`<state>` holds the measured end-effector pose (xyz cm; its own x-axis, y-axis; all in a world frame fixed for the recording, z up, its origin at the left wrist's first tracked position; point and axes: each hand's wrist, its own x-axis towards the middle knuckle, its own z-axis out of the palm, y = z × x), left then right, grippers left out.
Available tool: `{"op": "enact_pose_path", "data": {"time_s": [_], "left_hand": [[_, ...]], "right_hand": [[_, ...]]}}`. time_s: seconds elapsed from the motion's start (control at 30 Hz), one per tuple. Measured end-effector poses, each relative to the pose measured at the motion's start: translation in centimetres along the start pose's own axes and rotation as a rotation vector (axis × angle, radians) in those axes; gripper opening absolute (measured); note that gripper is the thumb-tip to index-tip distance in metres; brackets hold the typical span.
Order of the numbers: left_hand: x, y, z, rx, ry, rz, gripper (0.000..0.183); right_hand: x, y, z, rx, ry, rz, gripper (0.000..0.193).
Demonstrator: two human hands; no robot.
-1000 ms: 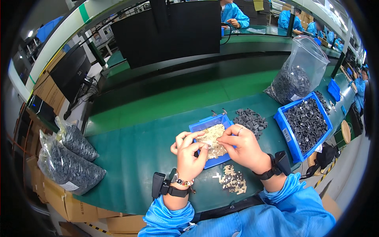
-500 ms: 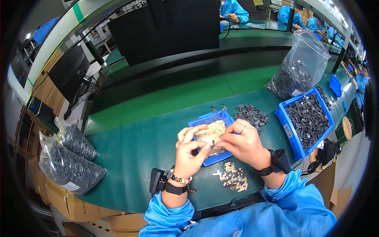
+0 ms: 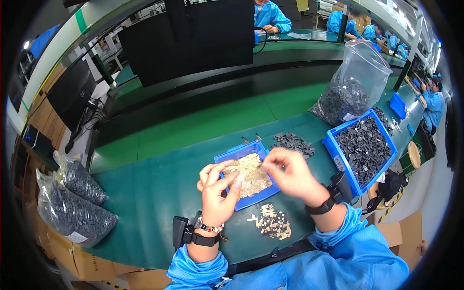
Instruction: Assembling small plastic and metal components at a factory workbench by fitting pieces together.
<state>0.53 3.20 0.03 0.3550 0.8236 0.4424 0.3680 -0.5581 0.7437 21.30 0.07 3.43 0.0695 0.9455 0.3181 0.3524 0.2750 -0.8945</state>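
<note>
My left hand [image 3: 217, 192] is over the left side of a small blue bin [image 3: 256, 199]. Its thumb and forefinger meet in a pinch; whatever is between them is too small to name. The bin holds a heap of small cream-coloured pieces [image 3: 253, 180]. At the bin's right side, my right hand [image 3: 293, 175] has its thumb and fingertips drawn together, slightly blurred, with a tiny dark bit near the tips that I cannot make out. Just in front of the bin lies a loose pile of mixed cream and dark pieces [image 3: 273, 222]. Behind it sits a pile of dark grey pieces [image 3: 293, 144].
A larger blue bin [image 3: 365, 152] full of dark pieces stands to the right, a clear bag [image 3: 345, 92] of them behind it. Two more filled bags [image 3: 77, 210] lie at the table's left edge. A black panel [image 3: 186, 43] hangs ahead. Co-workers [image 3: 273, 18] sit beyond.
My hands have parted: the right moved away from the left, which stays over the small bin. The small dark piece between them no longer shows there. The whole view has shifted slightly.
</note>
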Motion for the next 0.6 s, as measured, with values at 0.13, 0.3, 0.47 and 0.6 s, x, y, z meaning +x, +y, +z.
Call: {"op": "enact_pose_path", "data": {"time_s": [0.13,0.3,0.47,0.6], "left_hand": [[-0.1,0.0,1.2,0.171,0.091,-0.027,0.047],[-0.4,-0.6,1.5,0.056,0.067,-0.087,0.054],[-0.3,-0.3,1.7,0.036,0.038,-0.096,0.06],[-0.1,-0.3,1.9,0.034,0.058,-0.088,0.063]], "right_hand": [[3.3,1.8,-3.0,-0.069,-0.005,0.304,0.018],[5.0,3.8,-2.6,-0.104,-0.08,0.374,0.02],[5.3,4.0,-2.8,-0.173,-0.06,0.421,0.027],[4.0,3.7,-4.1,0.101,0.151,0.403,0.025]]}}
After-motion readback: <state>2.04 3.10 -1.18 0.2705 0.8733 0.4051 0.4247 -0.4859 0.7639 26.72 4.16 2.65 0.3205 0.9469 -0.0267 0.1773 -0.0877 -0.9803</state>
